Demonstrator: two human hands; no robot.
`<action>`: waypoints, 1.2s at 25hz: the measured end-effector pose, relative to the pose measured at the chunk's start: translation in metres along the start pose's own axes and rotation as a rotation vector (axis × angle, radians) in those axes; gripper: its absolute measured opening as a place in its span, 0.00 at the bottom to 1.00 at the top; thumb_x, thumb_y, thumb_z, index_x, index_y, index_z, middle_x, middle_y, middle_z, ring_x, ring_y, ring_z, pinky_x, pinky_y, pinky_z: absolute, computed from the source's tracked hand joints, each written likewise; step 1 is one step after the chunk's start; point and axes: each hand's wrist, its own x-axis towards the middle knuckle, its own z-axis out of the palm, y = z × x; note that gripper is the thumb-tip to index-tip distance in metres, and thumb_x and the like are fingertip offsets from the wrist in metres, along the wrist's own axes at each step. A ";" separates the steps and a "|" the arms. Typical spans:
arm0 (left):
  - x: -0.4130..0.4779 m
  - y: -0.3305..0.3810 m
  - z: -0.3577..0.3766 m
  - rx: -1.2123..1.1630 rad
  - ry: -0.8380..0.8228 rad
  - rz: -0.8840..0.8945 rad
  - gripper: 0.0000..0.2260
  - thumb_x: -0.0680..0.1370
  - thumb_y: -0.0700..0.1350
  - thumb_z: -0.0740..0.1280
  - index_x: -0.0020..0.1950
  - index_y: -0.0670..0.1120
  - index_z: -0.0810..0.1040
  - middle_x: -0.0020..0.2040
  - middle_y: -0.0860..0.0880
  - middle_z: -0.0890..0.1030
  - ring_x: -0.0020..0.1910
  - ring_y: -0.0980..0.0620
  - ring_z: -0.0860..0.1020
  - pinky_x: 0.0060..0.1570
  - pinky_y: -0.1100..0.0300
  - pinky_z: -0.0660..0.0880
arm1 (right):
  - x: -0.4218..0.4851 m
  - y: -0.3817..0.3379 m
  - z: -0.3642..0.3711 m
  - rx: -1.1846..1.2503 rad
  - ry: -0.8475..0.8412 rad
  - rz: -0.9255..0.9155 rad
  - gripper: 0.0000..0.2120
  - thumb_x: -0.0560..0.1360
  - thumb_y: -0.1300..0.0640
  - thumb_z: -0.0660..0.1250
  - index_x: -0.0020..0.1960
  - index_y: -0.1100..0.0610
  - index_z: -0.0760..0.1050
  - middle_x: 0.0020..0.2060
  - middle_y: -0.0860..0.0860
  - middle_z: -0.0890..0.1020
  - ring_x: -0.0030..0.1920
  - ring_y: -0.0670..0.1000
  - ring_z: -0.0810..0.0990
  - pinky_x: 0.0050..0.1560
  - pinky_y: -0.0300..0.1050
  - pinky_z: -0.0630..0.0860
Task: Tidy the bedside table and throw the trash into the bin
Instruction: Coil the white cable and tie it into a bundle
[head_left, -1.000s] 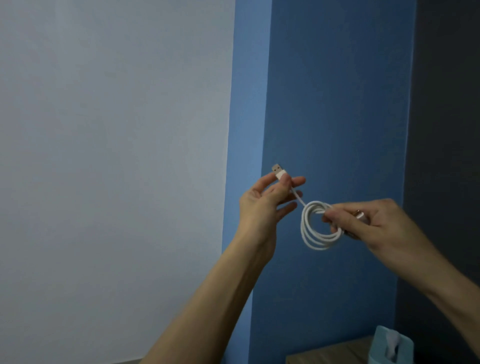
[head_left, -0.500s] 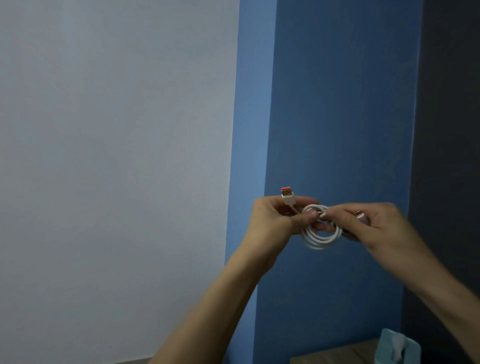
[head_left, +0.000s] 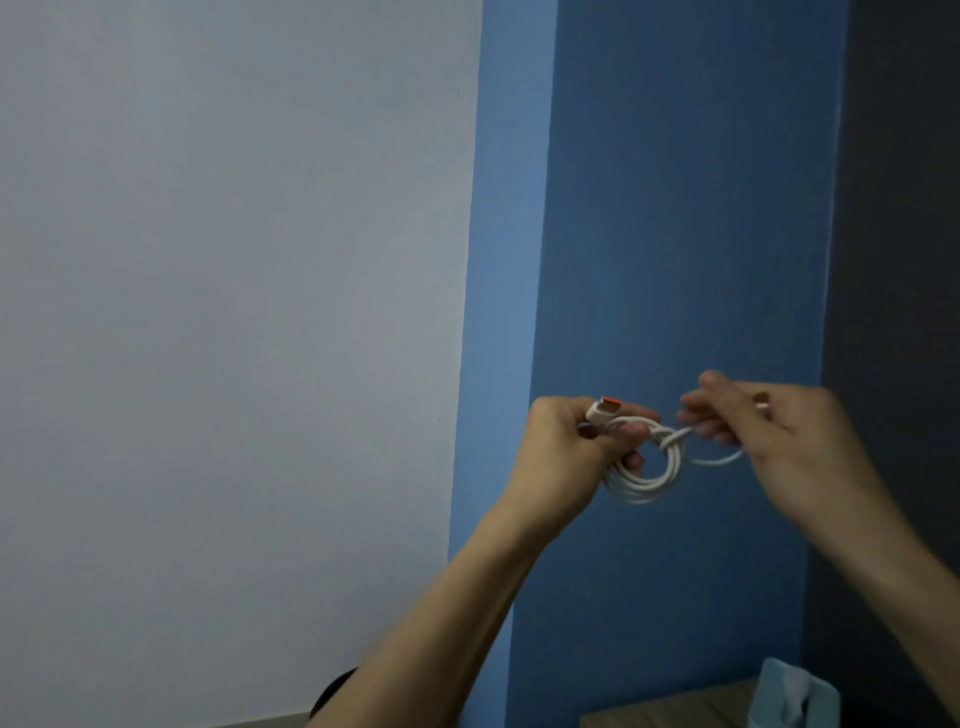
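White cable is wound into small loops and held up in the air in front of the person, not on the table. The left hand is closed tight around the loops, and the plug with its orange tip sticks up out of the top of that fist. The right hand is blurry, but it seems to pinch the loose end of the cable, which wraps around the bundle near the top. I think the person is tying the cable so it stays neat. The winding looks almost done, but the bundle is not yet put down. No bin and no trash show here, so I cannot tell how much of that part is done. Lower down, in the bottom right corner, only a small bit of the wooden bedside table shows. A pale blue tissue box stands at its right edge, with a white tissue poking out. Behind it all is a blue wall. A pale grey wall is on the left, and a dark strip is on the far right.
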 end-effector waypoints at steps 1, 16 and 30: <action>0.000 -0.001 0.000 -0.006 0.020 -0.005 0.07 0.76 0.33 0.66 0.51 0.33 0.82 0.24 0.54 0.77 0.24 0.60 0.75 0.33 0.70 0.73 | 0.001 -0.001 -0.004 -0.106 0.052 -0.020 0.19 0.76 0.46 0.59 0.38 0.57 0.80 0.27 0.46 0.81 0.32 0.45 0.78 0.34 0.37 0.71; 0.007 -0.007 0.000 -0.012 0.111 -0.056 0.06 0.76 0.34 0.67 0.49 0.35 0.82 0.24 0.53 0.77 0.24 0.60 0.75 0.32 0.70 0.74 | 0.002 -0.004 -0.018 0.212 -0.429 -0.132 0.26 0.57 0.28 0.68 0.38 0.49 0.83 0.36 0.46 0.79 0.36 0.42 0.77 0.40 0.33 0.75; 0.001 -0.001 0.017 0.283 0.209 0.105 0.06 0.75 0.39 0.69 0.49 0.42 0.85 0.38 0.49 0.78 0.40 0.49 0.80 0.46 0.55 0.78 | 0.004 -0.017 0.000 -0.521 -0.172 -0.013 0.15 0.61 0.56 0.74 0.20 0.55 0.72 0.31 0.59 0.80 0.32 0.58 0.78 0.27 0.43 0.67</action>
